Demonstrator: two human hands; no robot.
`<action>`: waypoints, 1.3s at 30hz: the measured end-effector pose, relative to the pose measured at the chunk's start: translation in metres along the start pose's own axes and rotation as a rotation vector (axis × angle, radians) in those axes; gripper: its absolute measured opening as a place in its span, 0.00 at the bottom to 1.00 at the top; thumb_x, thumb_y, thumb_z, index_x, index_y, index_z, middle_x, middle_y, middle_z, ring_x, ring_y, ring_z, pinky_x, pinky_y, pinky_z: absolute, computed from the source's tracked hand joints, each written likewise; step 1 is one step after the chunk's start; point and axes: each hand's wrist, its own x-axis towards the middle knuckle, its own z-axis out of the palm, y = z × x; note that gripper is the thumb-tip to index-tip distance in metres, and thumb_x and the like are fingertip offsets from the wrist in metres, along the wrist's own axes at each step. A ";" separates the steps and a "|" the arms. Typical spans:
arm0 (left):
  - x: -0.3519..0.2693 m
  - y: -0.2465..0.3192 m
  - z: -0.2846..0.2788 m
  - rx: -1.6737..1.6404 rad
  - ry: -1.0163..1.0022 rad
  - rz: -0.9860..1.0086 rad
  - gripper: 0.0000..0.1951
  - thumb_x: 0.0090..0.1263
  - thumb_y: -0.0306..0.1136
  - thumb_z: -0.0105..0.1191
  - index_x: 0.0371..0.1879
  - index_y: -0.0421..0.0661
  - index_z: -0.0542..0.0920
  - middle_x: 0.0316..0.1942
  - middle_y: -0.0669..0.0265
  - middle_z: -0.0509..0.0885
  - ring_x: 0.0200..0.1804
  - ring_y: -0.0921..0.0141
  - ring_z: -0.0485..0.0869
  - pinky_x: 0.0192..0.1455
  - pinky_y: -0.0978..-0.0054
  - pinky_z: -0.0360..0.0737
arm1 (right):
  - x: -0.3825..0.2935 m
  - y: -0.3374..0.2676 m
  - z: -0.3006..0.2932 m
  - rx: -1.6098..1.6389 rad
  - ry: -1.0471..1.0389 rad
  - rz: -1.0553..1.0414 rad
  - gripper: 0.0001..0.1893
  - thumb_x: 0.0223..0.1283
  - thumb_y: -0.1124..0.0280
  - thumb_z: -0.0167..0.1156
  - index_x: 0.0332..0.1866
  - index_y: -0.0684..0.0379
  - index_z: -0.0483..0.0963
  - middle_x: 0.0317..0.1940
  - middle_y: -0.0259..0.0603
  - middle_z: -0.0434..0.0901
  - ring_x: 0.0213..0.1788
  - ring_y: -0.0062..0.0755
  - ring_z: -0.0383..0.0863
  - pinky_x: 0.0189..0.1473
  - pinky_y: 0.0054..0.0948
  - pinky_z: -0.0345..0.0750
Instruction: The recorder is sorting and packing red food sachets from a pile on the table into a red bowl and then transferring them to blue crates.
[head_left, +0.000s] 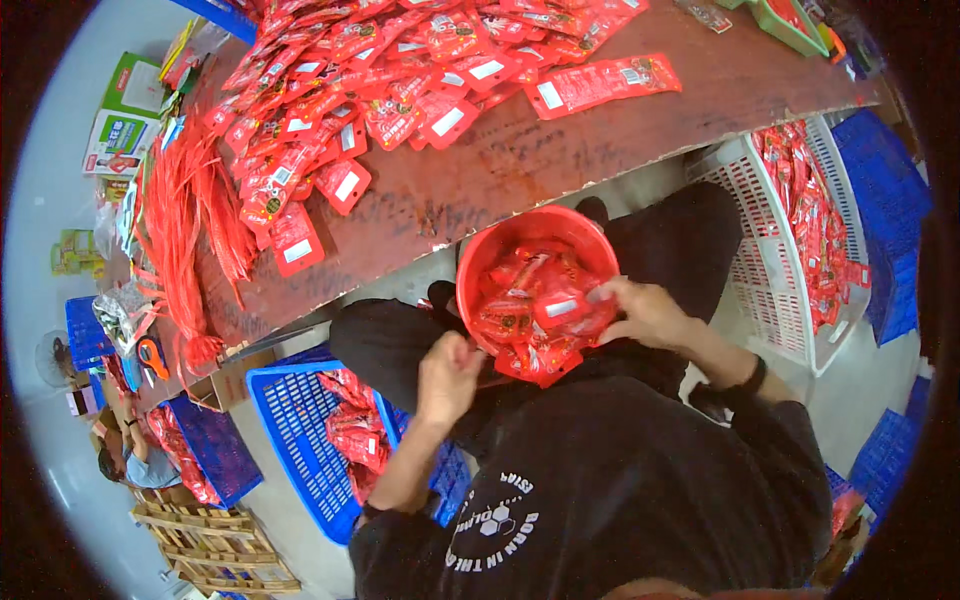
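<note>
A round red plastic bucket (469, 279) filled with small red printed packets (517, 300) stands between my legs, below the table edge. Some packets bulge over its near rim. My left hand (450, 375) is curled at the bucket's lower left rim; whether anything is pinched in its fingers is hidden. At the right rim is my right hand (646, 313), thumb and fingers apart, the fingertips over the packets. Blur there hides whether they grip something. A packet with a white label patch (561, 308) lies just left of those fingertips.
A heap of red packets (390, 75) covers the far side of the reddish table (480, 172). Red mesh net bags (176, 247) and an orange-handled tool (153, 358) lie at left. A white crate (772, 247) stands right, a blue crate (289, 427) left. Another person (142, 457) is farther off.
</note>
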 end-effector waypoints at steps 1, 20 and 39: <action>-0.001 -0.027 -0.002 0.222 0.153 0.301 0.09 0.58 0.26 0.53 0.23 0.39 0.66 0.19 0.56 0.74 0.25 0.57 0.76 0.27 0.63 0.73 | -0.011 0.008 -0.012 -0.219 -0.013 0.001 0.19 0.44 0.59 0.63 0.42 0.52 0.69 0.33 0.44 0.77 0.33 0.43 0.79 0.29 0.38 0.75; 0.016 0.058 -0.069 -0.860 0.034 0.083 0.07 0.61 0.22 0.46 0.28 0.47 0.62 0.16 0.72 0.65 0.14 0.76 0.67 0.14 0.80 0.64 | 0.052 -0.058 -0.073 0.226 0.303 -0.227 0.12 0.50 0.75 0.58 0.41 0.64 0.76 0.27 0.36 0.80 0.32 0.22 0.77 0.40 0.24 0.75; -0.044 0.027 -0.088 -0.638 0.861 0.474 0.10 0.65 0.34 0.46 0.31 0.39 0.75 0.25 0.63 0.80 0.31 0.65 0.80 0.36 0.69 0.75 | 0.053 -0.274 0.003 0.342 0.112 -0.718 0.15 0.51 0.78 0.56 0.47 0.61 0.73 0.31 0.37 0.79 0.31 0.21 0.79 0.33 0.18 0.74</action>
